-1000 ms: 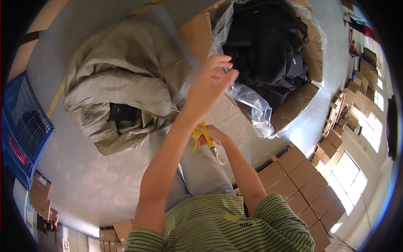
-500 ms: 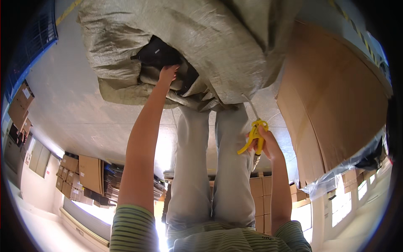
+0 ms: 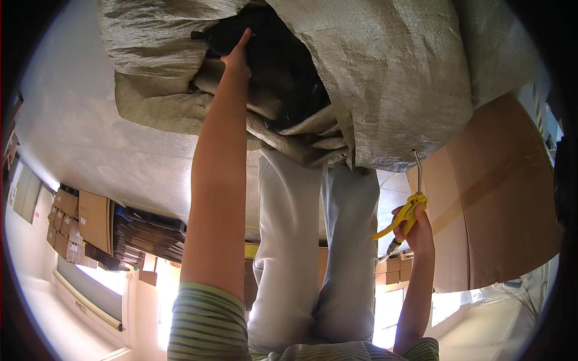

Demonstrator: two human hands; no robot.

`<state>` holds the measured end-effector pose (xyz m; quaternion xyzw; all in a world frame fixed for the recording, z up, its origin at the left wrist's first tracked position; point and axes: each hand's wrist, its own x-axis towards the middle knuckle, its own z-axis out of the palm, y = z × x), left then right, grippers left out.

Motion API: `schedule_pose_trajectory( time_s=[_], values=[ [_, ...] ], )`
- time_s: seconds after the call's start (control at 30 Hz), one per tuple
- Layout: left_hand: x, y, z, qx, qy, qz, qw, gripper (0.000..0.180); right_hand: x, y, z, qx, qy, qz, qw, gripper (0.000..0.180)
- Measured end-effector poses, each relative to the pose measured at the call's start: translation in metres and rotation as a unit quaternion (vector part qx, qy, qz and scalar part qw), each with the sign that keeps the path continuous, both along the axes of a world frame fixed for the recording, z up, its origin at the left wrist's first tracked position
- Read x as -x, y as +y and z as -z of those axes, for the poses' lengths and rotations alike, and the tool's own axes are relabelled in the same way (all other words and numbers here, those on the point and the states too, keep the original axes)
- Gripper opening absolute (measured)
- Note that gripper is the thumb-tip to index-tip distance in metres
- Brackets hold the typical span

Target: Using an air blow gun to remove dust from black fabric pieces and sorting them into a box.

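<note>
My left arm stretches up into the mouth of a big beige woven sack. There my left hand is at a black item, soft-looking with a small tab at its left end. One digit lies straight along the item; the others are mostly hidden, and the hand looks closed on its near edge. More dark material fills the sack's opening. Lower right, my right hand is wrapped round a yellow air blow gun. Its thin metal nozzle points up, close to the sack's lower edge, and a metal fitting shows below the grip.
A large brown cardboard sheet or box stands at the right, beside the sack. Stacked cartons and flattened cardboard are at the lower left. My legs are just below the sack on the grey floor.
The sack and black item sit higher in view, with the sack's mouth looking wider. My left hand has moved up with the item. My right hand has shifted right and slightly down with the blow gun.
</note>
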<state>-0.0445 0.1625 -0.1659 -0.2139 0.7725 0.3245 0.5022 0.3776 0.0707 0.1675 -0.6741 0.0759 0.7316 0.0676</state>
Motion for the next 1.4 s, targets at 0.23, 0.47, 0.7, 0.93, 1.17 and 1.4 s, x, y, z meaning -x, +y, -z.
schedule_pose_trajectory(
  time_s=[0.23, 0.47, 0.7, 0.93, 1.17, 1.4],
  values=[
    [0.033, 0.030, 0.007, -0.089, -0.146, -0.178, 0.969, 0.055, 0.025, 0.011, -0.002, -0.088, 0.031, -0.016, 0.995, 0.063],
    [0.002, 0.005, -0.057, -0.208, 0.094, -0.008, 0.974, 0.063, 0.071, 0.043, -0.016, -0.156, 0.026, 0.032, 0.987, 0.040],
    [-0.024, -0.067, -0.237, -0.153, 0.102, 0.106, 0.977, 0.069, 0.145, 0.055, -0.051, -0.150, -0.109, -0.278, 0.943, 0.035],
    [0.005, -0.074, -0.339, -0.103, 0.193, 0.256, 0.942, 0.045, 0.159, 0.090, -0.101, -0.165, -0.040, -0.350, 0.921, 0.034],
    [0.009, -0.066, -0.379, -0.067, 0.228, 0.310, 0.921, 0.053, 0.149, 0.097, -0.126, -0.084, 0.142, -0.403, 0.900, 0.033],
    [-0.011, -0.052, -0.395, 0.023, 0.230, 0.247, 0.941, 0.074, 0.151, 0.090, -0.140, -0.158, 0.111, -0.380, 0.905, 0.032]
  ],
)
